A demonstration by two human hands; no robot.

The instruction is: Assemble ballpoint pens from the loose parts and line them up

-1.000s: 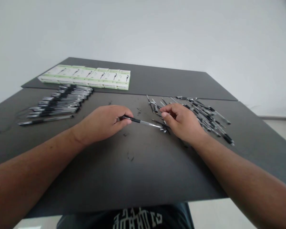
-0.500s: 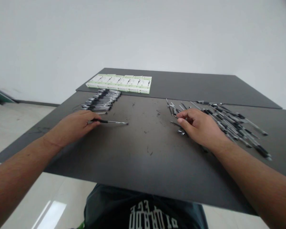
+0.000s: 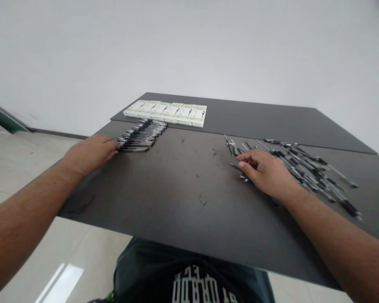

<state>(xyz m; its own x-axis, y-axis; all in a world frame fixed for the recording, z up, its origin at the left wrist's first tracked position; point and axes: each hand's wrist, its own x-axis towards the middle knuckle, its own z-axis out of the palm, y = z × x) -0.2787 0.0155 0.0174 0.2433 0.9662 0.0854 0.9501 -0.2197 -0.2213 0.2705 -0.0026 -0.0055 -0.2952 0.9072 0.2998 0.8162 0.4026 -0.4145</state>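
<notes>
At the left, my left hand (image 3: 93, 153) has its fingers closed on the left end of a pen (image 3: 134, 149), the nearest one in a neat row of pens (image 3: 145, 132) with clear barrels and black grips. That pen lies flat alongside the others. My right hand (image 3: 267, 172) rests low over the right half of the table with thumb and forefinger curled nearly together; what they pinch, if anything, is too small to make out. Thin pen parts (image 3: 230, 145) lie just beyond its fingertips, and small pointed tips (image 3: 244, 178) sit below the thumb.
A loose heap of pens (image 3: 316, 172) spreads to the right of my right hand. White-and-green boxes (image 3: 167, 112) stand side by side behind the pen row, across the seam of the dark table (image 3: 177, 202). A pale wall (image 3: 189, 50) rises behind the table.
My left hand has carried the pen left and away from me, to the near end of the row. My right hand has stayed by the pen parts. The view has shifted slightly.
</notes>
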